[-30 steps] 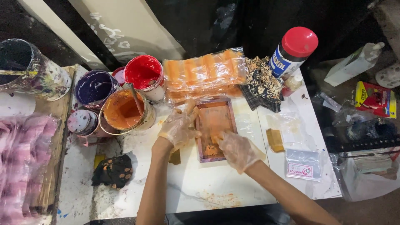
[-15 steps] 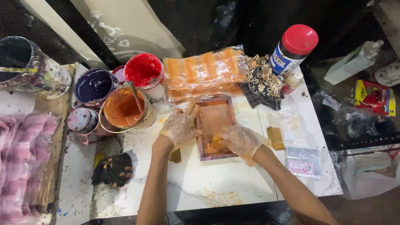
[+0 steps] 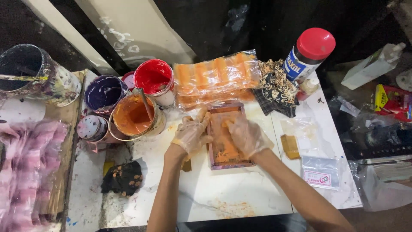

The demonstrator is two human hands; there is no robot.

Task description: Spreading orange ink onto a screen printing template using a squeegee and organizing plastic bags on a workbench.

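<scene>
Both my hands wear thin clear plastic gloves. A rectangular frame mould (image 3: 227,161) with orange paste inside lies flat on the white table (image 3: 240,193). My left hand (image 3: 191,134) grips the mould's left edge, thumb on the rim. My right hand (image 3: 246,136) presses flat down into the orange paste near the mould's top. A clear bag of orange pieces (image 3: 216,79) lies just behind the mould.
An orange paint tub with a stick (image 3: 136,117), a red tub (image 3: 153,78), a purple tub (image 3: 103,92) and a small lidded tub (image 3: 91,127) stand at left. A red-capped jar (image 3: 310,53), patterned cloth (image 3: 277,88), small sachet (image 3: 319,174), black stained rag (image 3: 122,177) surround.
My right hand has slid from the mould's lower right edge up onto the paste near its top. The left hand stays on the left edge.
</scene>
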